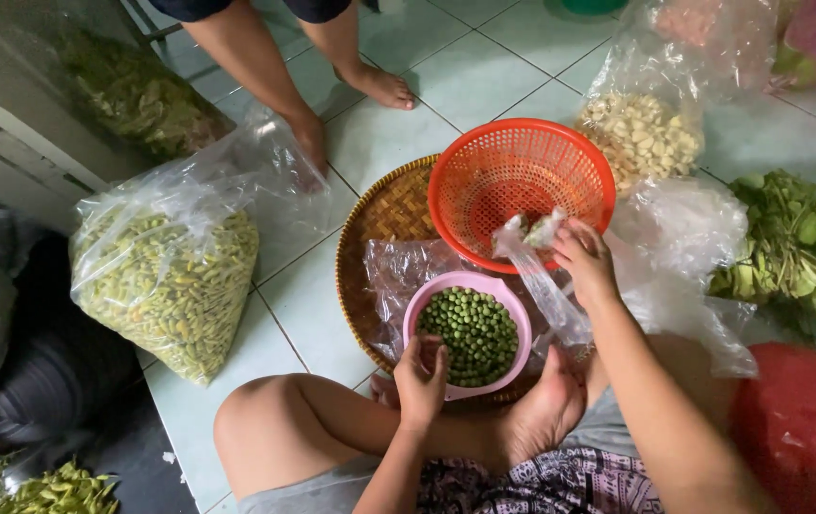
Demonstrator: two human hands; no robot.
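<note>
Peas (pixel 472 333): green, shelled, filling a pink bowl (pixel 514 301) at centre frame, which sits on a clear plastic sheet (pixel 398 271) over a woven tray (pixel 384 214). Left hand (pixel 421 377): at the bowl's near rim, fingers curled and pinched together; whether a pea lies between them cannot be told. Right hand (pixel 584 262): right of centre, fingers closed on a small clear bag (pixel 541 271) that hangs down from it, a little pale-green matter at its top. Orange colander (pixel 520 186): upper centre, partly on the tray, apparently empty. Large bag of green pods (pixel 175 281): left of frame. Bag of pale pieces (pixel 644 138): upper right. Leafy greens (pixel 798 243): far right. Bare feet of a second person (pixel 384 88): top of frame, near the tray.

Risks, as judged: the bowl is nearly full and stands just beside the person's own foot (pixel 541 414), so a nudge could tip it and send peas rolling over the tiles; the slack bag could swing and drop its contents short of the colander.
</note>
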